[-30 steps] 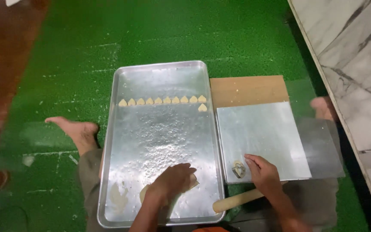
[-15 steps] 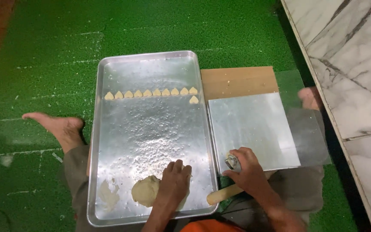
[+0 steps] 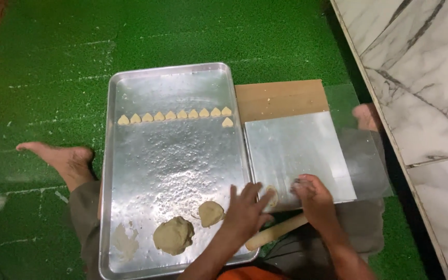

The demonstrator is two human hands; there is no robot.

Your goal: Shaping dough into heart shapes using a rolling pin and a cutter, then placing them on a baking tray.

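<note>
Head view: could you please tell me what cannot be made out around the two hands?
- Dough piece: mostly hidden by the left hand.
- Right hand: its grip is turned away, contents hidden.
- Rolling pin: partly covered by both arms.
- Metal tray: near edge cut off by the frame.

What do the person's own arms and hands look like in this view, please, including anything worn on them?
Both the left hand and the right hand are bare: no gloves, rings, watch or bracelets show. The forearms are uncovered too, with no sleeves in view up to the bottom edge of the picture. Whether flour clings to the fingers is too blurred to tell.
</note>
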